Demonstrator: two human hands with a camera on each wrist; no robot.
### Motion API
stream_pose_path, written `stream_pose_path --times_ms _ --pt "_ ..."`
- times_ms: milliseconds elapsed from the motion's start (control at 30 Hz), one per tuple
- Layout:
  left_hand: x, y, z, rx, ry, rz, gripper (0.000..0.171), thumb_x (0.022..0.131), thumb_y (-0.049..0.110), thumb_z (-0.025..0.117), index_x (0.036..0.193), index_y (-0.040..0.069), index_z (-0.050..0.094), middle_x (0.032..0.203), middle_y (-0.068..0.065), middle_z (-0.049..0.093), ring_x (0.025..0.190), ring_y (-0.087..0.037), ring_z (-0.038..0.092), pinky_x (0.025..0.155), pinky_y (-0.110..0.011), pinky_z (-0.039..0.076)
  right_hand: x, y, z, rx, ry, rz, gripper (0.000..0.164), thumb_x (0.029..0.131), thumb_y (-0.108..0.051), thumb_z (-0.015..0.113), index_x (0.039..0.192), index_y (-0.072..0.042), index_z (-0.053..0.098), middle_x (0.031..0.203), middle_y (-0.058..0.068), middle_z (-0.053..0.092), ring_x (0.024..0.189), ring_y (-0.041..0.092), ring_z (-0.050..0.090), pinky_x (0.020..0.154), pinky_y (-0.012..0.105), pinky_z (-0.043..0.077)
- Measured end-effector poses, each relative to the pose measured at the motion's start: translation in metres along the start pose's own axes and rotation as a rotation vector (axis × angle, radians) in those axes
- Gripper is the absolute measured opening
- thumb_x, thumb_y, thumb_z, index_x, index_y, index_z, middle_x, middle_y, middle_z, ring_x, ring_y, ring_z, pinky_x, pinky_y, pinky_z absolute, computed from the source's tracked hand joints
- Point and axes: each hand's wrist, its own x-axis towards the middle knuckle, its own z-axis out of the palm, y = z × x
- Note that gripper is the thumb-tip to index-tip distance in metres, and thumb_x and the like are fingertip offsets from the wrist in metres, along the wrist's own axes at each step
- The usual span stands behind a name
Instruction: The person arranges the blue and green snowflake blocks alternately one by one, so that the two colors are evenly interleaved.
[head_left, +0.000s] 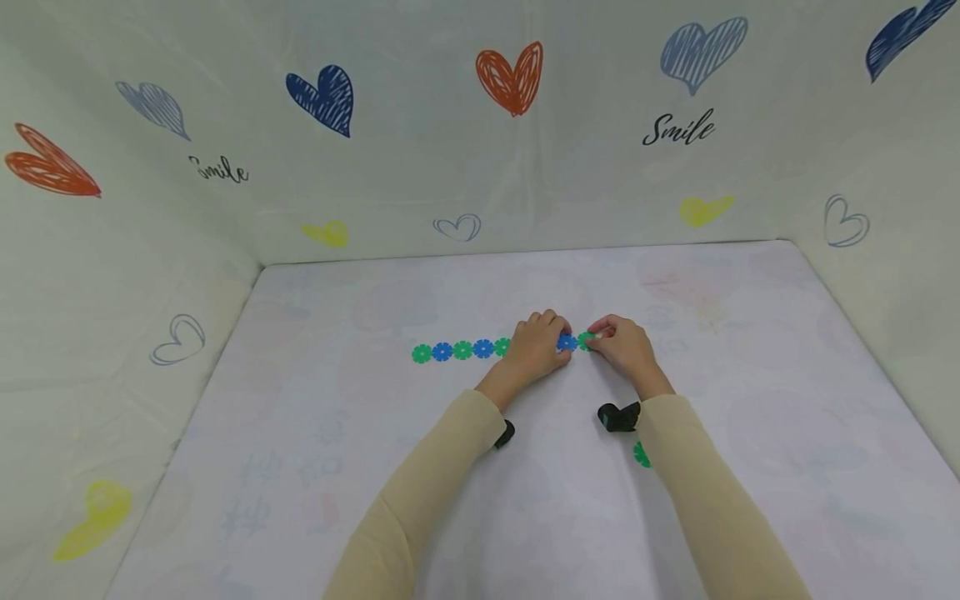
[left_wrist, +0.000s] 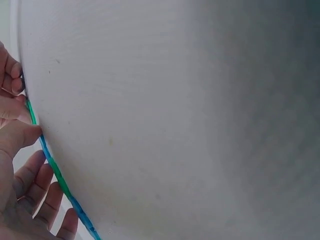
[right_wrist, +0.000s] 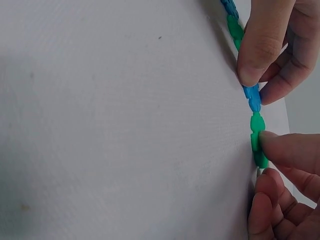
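Note:
A row of green and blue notched plastic discs runs across the table, joined edge to edge. My left hand covers part of the row and pinches a blue disc near its right end between thumb and fingers. At that end, the thumb and fingers of my right hand pinch a green disc, which meets the blue one. In the left wrist view, the strip of discs shows edge-on beside the left fingers. The discs beneath the left palm are hidden in the head view.
Another green disc lies on the table, partly behind the right sleeve. Black wrist devices sit at both cuffs. A white table spreads under the arms, with heart-printed curtain walls behind and at the sides.

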Motion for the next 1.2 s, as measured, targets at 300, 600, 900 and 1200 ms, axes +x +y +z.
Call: stream_pose_path --times_ms 300,600,900,1200 --pt "-0.0002 0.0009 0.0003 -0.005 0.005 0.002 0.035 0.089 0.035 0.059 0.119 0.017 0.054 0.117 0.002 0.052 0.107 -0.016 0.046 0.09 -0.032 0.039 -0.0031 -0.0018 -0.0024 0.025 0.01 -0.001 0.025 0.085 -0.022 0.064 0.102 -0.004 0.06 0.078 0.007 0.049 0.071 0.021 0.045 0.062 0.029 0.033" --pt "-0.0001 0.0007 0.0007 -0.007 0.005 -0.005 0.035 0.089 0.035 0.06 0.119 0.017 0.054 0.117 0.002 0.052 0.108 -0.016 0.046 0.091 -0.032 0.04 -0.0021 -0.0014 -0.0027 0.012 -0.009 0.008 0.029 0.086 -0.022 0.063 0.108 -0.003 0.06 0.083 0.008 0.049 0.075 0.022 0.045 0.064 0.029 0.033" --pt "-0.0004 0.0007 0.0004 -0.008 0.009 -0.002 0.035 0.089 0.035 0.06 0.118 0.017 0.054 0.117 0.002 0.053 0.107 -0.016 0.046 0.091 -0.032 0.04 -0.0006 0.0003 -0.0012 0.008 -0.01 0.013 0.029 0.087 -0.022 0.061 0.109 -0.004 0.059 0.085 0.009 0.049 0.077 0.023 0.045 0.065 0.029 0.033" --pt "0.0 0.0016 -0.0004 0.012 -0.003 -0.022 0.036 0.089 0.036 0.059 0.119 0.018 0.054 0.118 0.002 0.053 0.108 -0.016 0.046 0.092 -0.032 0.04 -0.0028 0.0023 -0.004 0.074 -0.032 0.028 0.033 0.092 -0.029 0.054 0.113 -0.003 0.056 0.09 0.01 0.055 0.074 0.018 0.052 0.063 0.023 0.041"
